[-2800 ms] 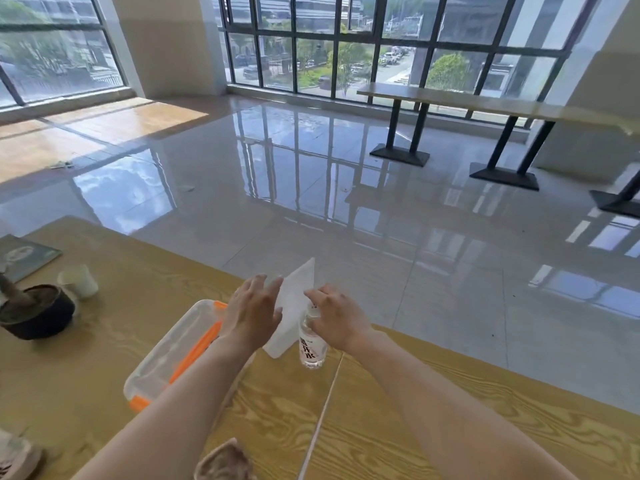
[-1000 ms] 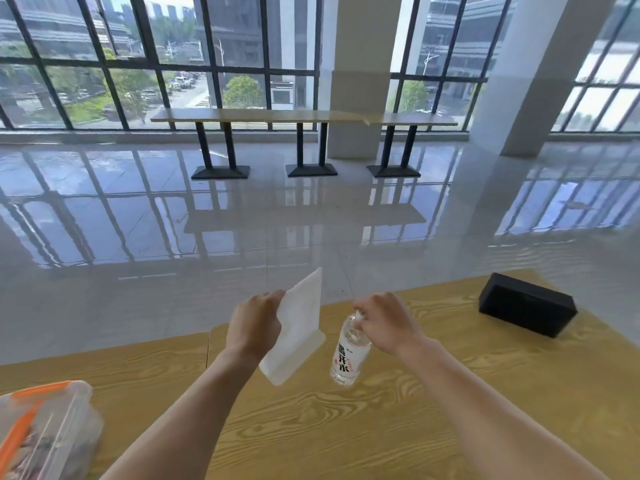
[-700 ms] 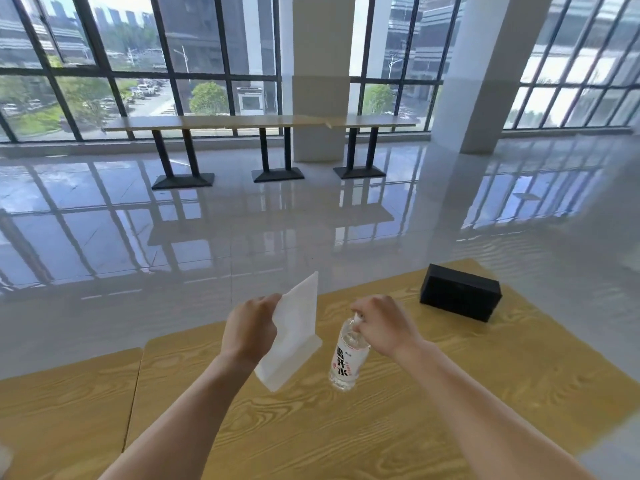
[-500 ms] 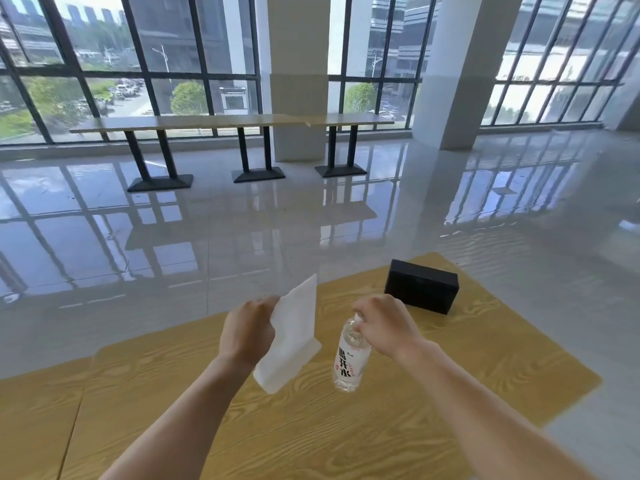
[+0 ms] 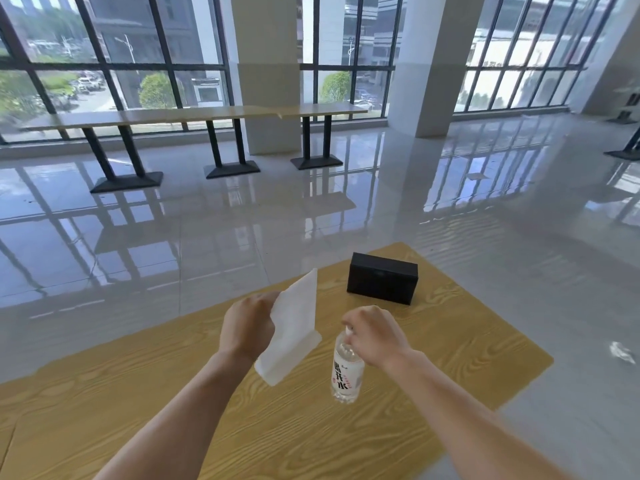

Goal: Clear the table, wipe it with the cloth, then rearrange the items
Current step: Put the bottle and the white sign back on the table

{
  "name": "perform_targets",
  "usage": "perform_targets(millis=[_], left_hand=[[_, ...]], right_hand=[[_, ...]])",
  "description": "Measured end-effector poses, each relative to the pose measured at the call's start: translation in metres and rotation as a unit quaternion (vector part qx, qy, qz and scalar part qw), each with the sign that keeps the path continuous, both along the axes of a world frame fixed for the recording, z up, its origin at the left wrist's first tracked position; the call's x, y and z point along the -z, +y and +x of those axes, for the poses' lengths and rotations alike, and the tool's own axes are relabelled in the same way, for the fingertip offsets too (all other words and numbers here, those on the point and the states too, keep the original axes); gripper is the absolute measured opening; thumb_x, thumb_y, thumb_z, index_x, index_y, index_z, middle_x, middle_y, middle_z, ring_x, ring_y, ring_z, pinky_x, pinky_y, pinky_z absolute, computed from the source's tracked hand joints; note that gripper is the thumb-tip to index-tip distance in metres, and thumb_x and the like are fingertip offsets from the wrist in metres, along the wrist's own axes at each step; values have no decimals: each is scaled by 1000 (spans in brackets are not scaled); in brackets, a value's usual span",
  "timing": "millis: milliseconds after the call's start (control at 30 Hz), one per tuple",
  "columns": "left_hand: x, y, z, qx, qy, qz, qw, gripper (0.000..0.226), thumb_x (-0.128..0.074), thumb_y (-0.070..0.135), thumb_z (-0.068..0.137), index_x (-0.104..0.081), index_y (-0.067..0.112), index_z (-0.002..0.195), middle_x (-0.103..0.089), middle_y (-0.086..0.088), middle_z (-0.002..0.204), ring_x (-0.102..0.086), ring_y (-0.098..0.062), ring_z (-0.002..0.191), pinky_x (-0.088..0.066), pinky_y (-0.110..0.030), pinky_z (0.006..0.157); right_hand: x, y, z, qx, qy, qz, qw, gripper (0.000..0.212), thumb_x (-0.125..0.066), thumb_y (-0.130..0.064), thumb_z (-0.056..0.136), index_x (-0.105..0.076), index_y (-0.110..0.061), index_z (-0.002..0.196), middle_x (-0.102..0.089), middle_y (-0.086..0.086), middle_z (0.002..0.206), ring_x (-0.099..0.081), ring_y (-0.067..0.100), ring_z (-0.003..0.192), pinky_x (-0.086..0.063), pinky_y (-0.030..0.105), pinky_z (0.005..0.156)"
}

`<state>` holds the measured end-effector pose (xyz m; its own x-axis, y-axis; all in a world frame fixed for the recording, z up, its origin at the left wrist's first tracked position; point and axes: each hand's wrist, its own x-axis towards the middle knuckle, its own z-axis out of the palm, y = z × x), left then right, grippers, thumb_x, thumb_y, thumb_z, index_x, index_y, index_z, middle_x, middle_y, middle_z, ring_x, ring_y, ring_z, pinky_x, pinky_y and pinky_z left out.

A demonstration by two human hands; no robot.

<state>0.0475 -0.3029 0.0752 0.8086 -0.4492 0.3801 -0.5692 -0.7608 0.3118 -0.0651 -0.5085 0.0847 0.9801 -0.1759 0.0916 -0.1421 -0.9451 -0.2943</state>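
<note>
Wooden table (image 5: 467, 344) below: left hand (image 5: 246, 325) grips white stand (image 5: 294, 329); right hand (image 5: 378, 336) pinches bottle (image 5: 346, 372) by cap, hanging upright; black box (image 5: 382, 283) ahead, nearer right hand.

Tall dark-framed windows (image 5: 138, 64) line the far wall (trees and parked cars show outside), and daylight pours in. The glossy pale tile floor (image 5: 242, 237) mirrors them. White columns (image 5: 266, 81) rise behind long wooden tables (image 5: 173, 116) on black pedestal legs.

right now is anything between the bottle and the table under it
Nothing visible: the bottle hangs from the right hand over bare table; the black box stands farther back, the white stand to its left.
</note>
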Motion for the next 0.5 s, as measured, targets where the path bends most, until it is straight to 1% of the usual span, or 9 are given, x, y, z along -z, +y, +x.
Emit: perform_targets(millis=[100, 167, 233, 300, 367, 400, 467, 500], left_hand=[[1, 6, 7, -5, 3, 3, 1000, 52, -56, -7, 64, -71, 29, 99, -69, 4, 72, -62, -27, 64, -34, -27, 49], [3, 11, 12, -10, 8, 7, 1000, 52, -56, -6, 65, -70, 29, 101, -70, 4, 75, -63, -27, 66, -38, -29, 49], [5, 16, 16, -15, 16, 15, 1000, 49, -55, -6, 66, -70, 27, 99, -70, 4, 76, -63, -26, 67, -44, -31, 50], [6, 20, 21, -18, 21, 18, 999, 46, -55, -5, 65, -69, 25, 96, -69, 4, 75, -63, -27, 66, -46, -32, 50], [8, 24, 24, -22, 22, 18, 999, 42, -55, -6, 65, -68, 24, 92, -68, 5, 72, -62, -26, 64, -43, -31, 48], [8, 25, 25, -26, 23, 17, 999, 41, -55, -7, 66, -68, 24, 91, -66, 6, 70, -60, -26, 62, -39, -30, 47], [10, 28, 25, -32, 24, 16, 999, 40, -56, -8, 68, -67, 25, 89, -64, 7, 68, -56, -24, 59, -32, -28, 47], [10, 29, 26, -32, 25, 16, 999, 39, -55, -8, 68, -66, 24, 89, -62, 7, 67, -54, -24, 58, -31, -28, 48]], right_hand=[[4, 10, 8, -10, 11, 6, 1000, 8, -66, -11, 86, -71, -8, 91, -72, 7, 90, -67, 22, 84, -56, 30, 70], [6, 17, 14, -13, 16, 9, 1000, 5, -65, -11, 86, -69, -8, 85, -71, 7, 86, -65, 21, 80, -53, 29, 67], [8, 25, 21, -16, 19, 17, 1000, 5, -66, -11, 85, -68, -9, 81, -71, 6, 84, -65, 21, 78, -53, 29, 66], [10, 33, 26, -16, 22, 17, 999, 9, -65, -10, 85, -64, -11, 76, -70, 5, 82, -65, 22, 77, -54, 32, 64], [13, 38, 30, -18, 23, 15, 999, 25, -65, -8, 85, -52, -17, 64, -67, 5, 77, -62, 22, 73, -50, 31, 60], [15, 40, 32, -18, 25, 15, 999, 31, -65, -8, 85, -47, -19, 62, -66, 5, 75, -62, 22, 72, -50, 31, 60], [15, 44, 34, -19, 26, 13, 999, 33, -64, -4, 83, -44, -18, 60, -64, 6, 73, -61, 23, 72, -54, 37, 62], [16, 46, 35, -20, 27, 10, 999, 33, -63, -3, 82, -44, -17, 60, -64, 6, 72, -61, 24, 71, -55, 39, 63]])
